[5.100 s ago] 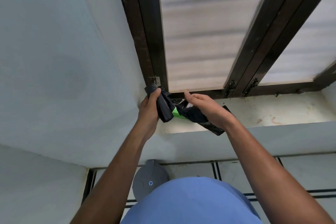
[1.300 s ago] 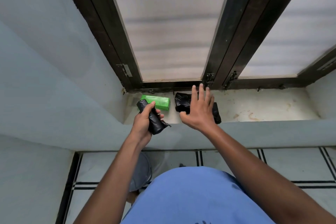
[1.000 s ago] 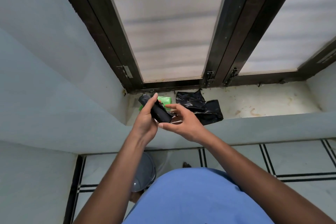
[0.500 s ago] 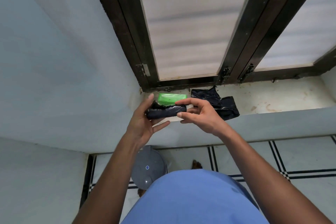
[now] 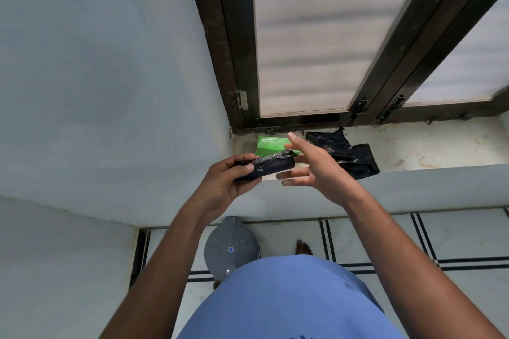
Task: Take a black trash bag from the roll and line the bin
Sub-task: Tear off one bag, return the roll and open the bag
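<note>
My left hand is shut on a black trash bag roll, holding it level in front of the window sill. Just right of the roll's end is my right hand, fingers spread, its fingertips near or touching the shiny loose edge of the roll. The grey bin with its lid shut stands on the floor below, against the wall, between my forearms.
A green packet and a crumpled black plastic wrapper lie on the white window sill. Dark window frames with frosted panes rise behind. Pale walls close the left side. The floor is tiled, and a bare foot shows.
My right hand left the black wrapper on the sill and came over to the roll. My left hand turned the roll from upright to level.
</note>
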The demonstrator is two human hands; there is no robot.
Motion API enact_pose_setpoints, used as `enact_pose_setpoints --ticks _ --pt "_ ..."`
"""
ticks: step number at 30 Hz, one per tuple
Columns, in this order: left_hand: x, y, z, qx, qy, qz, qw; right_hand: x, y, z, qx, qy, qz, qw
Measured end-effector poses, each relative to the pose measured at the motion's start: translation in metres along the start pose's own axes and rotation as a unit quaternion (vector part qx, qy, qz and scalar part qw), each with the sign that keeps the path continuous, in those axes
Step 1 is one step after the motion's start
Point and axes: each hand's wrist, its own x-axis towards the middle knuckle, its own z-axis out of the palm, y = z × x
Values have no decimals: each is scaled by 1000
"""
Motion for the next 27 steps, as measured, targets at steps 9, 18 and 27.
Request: enact_pose_setpoints --ticks 9,18,27 --pt "-11 5 -17 -61 -65 8 996 3 -3 2 56 -49 -13 997" --pt "1 14 28 461 93 233 851 5 -27 -27 -81 -118 -15 990" --pt "20 -1 50 370 -137 -1 919 22 -44 -58 -135 -131 -15 982"
